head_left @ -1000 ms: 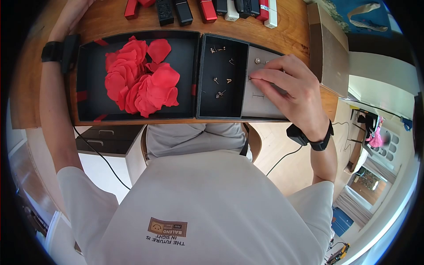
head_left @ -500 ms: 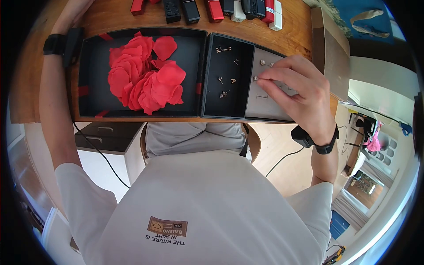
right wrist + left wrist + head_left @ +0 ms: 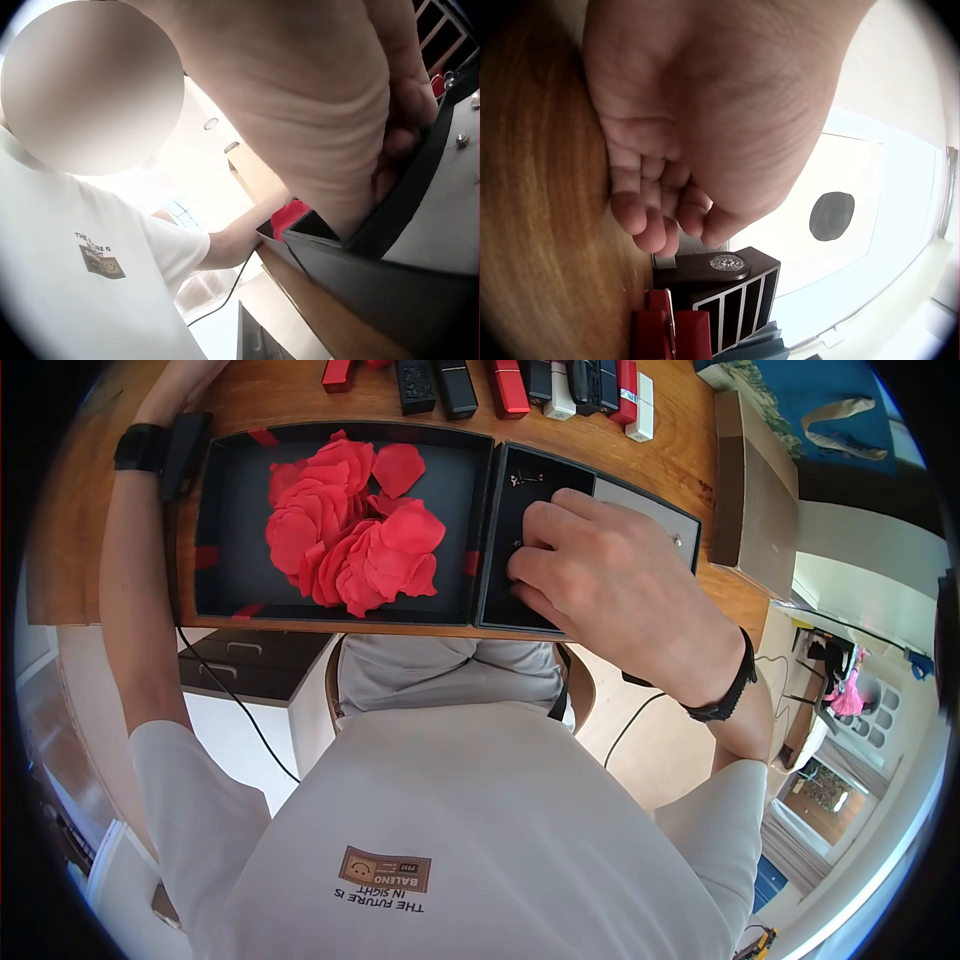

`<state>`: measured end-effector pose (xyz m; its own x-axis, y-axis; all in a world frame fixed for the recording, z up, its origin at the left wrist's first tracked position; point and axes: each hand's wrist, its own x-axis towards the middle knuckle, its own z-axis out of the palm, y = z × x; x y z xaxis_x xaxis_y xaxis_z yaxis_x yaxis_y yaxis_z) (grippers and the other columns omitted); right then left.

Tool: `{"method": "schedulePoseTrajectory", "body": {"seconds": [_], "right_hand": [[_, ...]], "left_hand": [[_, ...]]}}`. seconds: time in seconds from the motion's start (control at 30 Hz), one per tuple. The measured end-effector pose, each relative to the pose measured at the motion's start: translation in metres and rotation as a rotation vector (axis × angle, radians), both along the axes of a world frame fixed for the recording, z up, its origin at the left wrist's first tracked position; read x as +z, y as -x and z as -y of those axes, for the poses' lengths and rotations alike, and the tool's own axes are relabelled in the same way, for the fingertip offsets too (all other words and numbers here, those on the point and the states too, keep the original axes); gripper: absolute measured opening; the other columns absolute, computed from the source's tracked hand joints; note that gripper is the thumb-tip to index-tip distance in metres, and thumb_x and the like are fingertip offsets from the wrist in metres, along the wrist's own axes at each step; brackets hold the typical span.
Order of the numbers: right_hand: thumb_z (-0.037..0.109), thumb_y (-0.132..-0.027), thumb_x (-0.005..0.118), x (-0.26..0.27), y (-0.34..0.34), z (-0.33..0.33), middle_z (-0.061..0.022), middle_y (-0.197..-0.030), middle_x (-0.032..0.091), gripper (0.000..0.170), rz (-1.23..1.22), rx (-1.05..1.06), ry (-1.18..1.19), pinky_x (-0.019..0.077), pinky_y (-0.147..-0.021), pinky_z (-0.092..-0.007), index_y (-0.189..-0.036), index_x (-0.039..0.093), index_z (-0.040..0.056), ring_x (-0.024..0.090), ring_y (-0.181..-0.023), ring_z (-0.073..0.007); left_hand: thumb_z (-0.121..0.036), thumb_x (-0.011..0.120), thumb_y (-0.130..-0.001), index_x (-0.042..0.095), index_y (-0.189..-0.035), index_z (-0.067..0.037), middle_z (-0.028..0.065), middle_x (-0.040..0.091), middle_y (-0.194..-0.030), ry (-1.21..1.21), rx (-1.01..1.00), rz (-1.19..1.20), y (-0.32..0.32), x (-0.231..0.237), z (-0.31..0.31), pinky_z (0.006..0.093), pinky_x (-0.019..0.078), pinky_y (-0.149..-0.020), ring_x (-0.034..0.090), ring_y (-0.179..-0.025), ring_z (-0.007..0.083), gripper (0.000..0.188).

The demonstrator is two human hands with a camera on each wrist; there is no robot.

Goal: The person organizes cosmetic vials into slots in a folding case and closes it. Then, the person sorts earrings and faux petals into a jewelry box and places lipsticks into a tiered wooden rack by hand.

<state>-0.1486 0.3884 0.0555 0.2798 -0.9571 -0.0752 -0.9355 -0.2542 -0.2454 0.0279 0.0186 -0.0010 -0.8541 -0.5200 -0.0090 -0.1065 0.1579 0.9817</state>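
Note:
My right hand (image 3: 600, 565) reaches into the dark compartment of the black jewelry box (image 3: 487, 585), its fingers bent and fingertips down. The hand hides its own fingertips; whether they pinch an earring I cannot tell. Above the knuckles, small earrings (image 3: 527, 479) lie on the compartment floor. Beside it, the grey pad (image 3: 640, 500) is partly covered by the hand; a stud earring (image 3: 462, 140) sits on it in the right wrist view. My left hand (image 3: 705, 112) rests on its side on the wooden table, fingers loosely curled and holding nothing.
Left of the earrings stands a black box tray (image 3: 235, 560) with red petals (image 3: 350, 530). Red, black and white lipstick cases (image 3: 508, 390) line the table's far side. A cardboard box (image 3: 760, 490) stands at the right. A cable (image 3: 235, 705) hangs from the left wrist.
My right hand has moved left from the grey pad, where its fingertips were at a stud, into the dark compartment. My left hand has stayed at the table's far left.

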Motion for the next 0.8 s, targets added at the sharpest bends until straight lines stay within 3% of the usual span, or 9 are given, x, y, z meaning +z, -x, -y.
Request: {"method": "schedulePoseTrajectory", "body": {"seconds": [0.07, 0.17, 0.23, 0.27, 0.5, 0.57, 0.8], "right_hand": [[0.008, -0.077, 0.073, 0.001, 0.002, 0.000, -0.0064, -0.085, 0.060, 0.004, -0.006, 0.003, 0.000, 0.0557, -0.071, -0.0349, -0.079, 0.072, 0.0046, 0.063, -0.088, -0.0215], [0.006, -0.080, 0.077, 0.014, 0.013, -0.005, -0.0058, -0.084, 0.063, 0.006, 0.199, -0.035, 0.050, 0.0555, -0.066, -0.0331, -0.083, 0.073, 0.0041, 0.067, -0.081, -0.0200], [0.002, -0.081, 0.082, 0.025, 0.022, -0.015, -0.0050, -0.082, 0.071, 0.012, 0.383, -0.291, 0.003, 0.0513, -0.058, -0.0282, -0.092, 0.077, 0.0053, 0.067, -0.069, -0.0156], [0.001, -0.084, 0.080, 0.024, 0.030, -0.022, -0.0061, -0.083, 0.072, 0.013, 0.388, -0.318, 0.034, 0.0541, -0.056, -0.0265, -0.095, 0.076, 0.0048, 0.071, -0.067, -0.0168], [0.004, -0.091, 0.078, 0.012, 0.053, -0.059, -0.0053, -0.092, 0.077, 0.013, 0.562, -0.547, -0.051, 0.0565, -0.062, -0.0238, -0.104, 0.078, 0.0036, 0.070, -0.072, -0.0118], [0.003, -0.093, 0.076, 0.009, 0.053, -0.063, -0.0049, -0.095, 0.077, 0.013, 0.763, -0.737, -0.184, 0.0576, -0.066, -0.0233, -0.106, 0.077, 0.0026, 0.070, -0.075, -0.0109], [0.003, -0.093, 0.076, 0.004, 0.053, -0.060, -0.0044, -0.099, 0.077, 0.014, 0.661, -0.664, -0.049, 0.0589, -0.072, -0.0230, -0.107, 0.077, 0.0014, 0.071, -0.083, -0.0086]], "left_hand": [[-0.027, 0.059, -0.110, 0.063, -0.090, -0.011, -0.0014, 0.063, -0.080, 0.005, 0.009, 0.008, 0.000, 0.002, -0.002, 0.0210, 0.0486, -0.067, 0.058, -0.071, 0.0062, 0.026], [-0.027, 0.059, -0.110, 0.063, -0.090, -0.011, -0.0015, 0.063, -0.080, 0.011, -0.013, 0.000, 0.000, 0.003, -0.005, 0.0208, 0.0484, -0.067, 0.058, -0.071, 0.0063, 0.026], [-0.027, 0.058, -0.110, 0.063, -0.090, -0.011, -0.0015, 0.063, -0.081, 0.011, -0.020, -0.010, 0.000, 0.003, -0.004, 0.0206, 0.0484, -0.067, 0.058, -0.071, 0.0063, 0.027], [-0.027, 0.058, -0.110, 0.063, -0.090, -0.011, -0.0015, 0.063, -0.081, 0.010, -0.020, -0.010, 0.000, 0.003, -0.005, 0.0206, 0.0484, -0.067, 0.058, -0.071, 0.0063, 0.027], [-0.027, 0.058, -0.110, 0.063, -0.089, -0.011, -0.0011, 0.064, -0.080, 0.017, 0.036, 0.022, 0.002, 0.000, -0.002, 0.0206, 0.0487, -0.066, 0.059, -0.071, 0.0063, 0.027], [-0.027, 0.058, -0.110, 0.064, -0.089, -0.011, -0.0010, 0.064, -0.080, 0.033, 0.042, 0.025, 0.002, -0.001, 0.000, 0.0204, 0.0488, -0.065, 0.059, -0.070, 0.0064, 0.027], [-0.027, 0.058, -0.110, 0.063, -0.088, -0.011, -0.0009, 0.064, -0.079, 0.033, 0.037, 0.023, 0.004, 0.001, -0.002, 0.0201, 0.0489, -0.065, 0.059, -0.070, 0.0064, 0.027]]}}
